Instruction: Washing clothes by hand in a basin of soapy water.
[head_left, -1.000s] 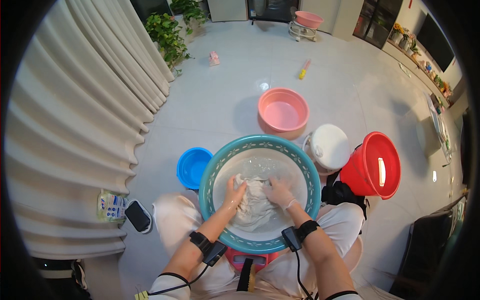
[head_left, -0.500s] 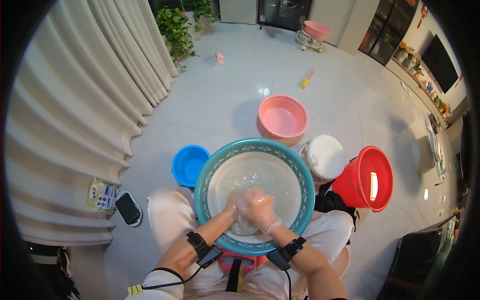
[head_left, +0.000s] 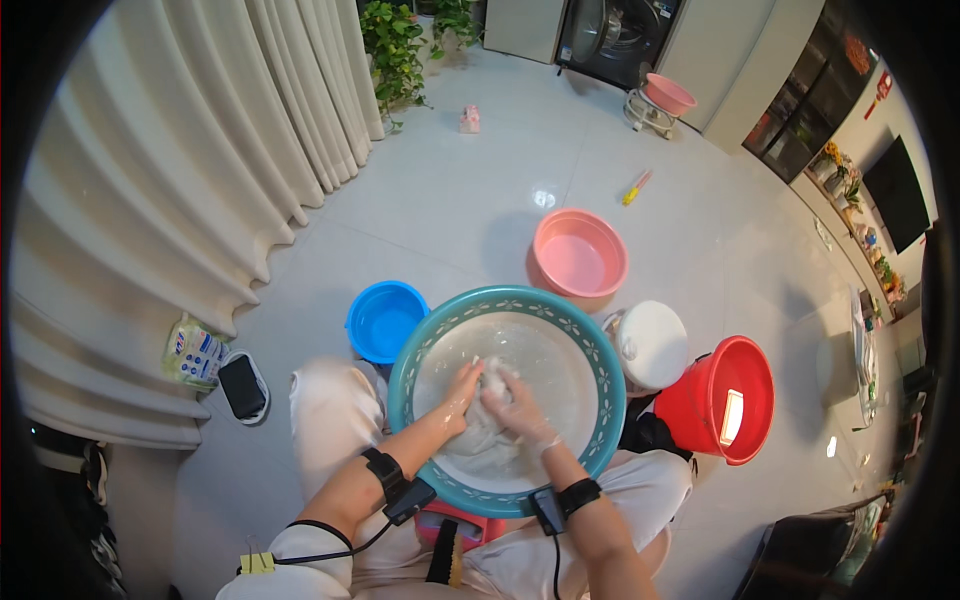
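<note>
- Pale glossy tiled floor, bearing round pink plastic basin and smaller round blue plastic basin.
- Wet white cloth: bunched between the hands, in cloudy water within large round teal-rimmed basin.
- Left hand: fingers extended beside cloth, grip indiscernible. Right hand: curled about cloth.
- Step, as judged: working cloth in water; next move likely calling for firm hold on slippery folds.

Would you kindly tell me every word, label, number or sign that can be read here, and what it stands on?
Nothing reads clearly enough to quote.
Package by the curtain: blue print, too small and blurred.
Red hanging decoration on the wall: any marking is too small.
</note>
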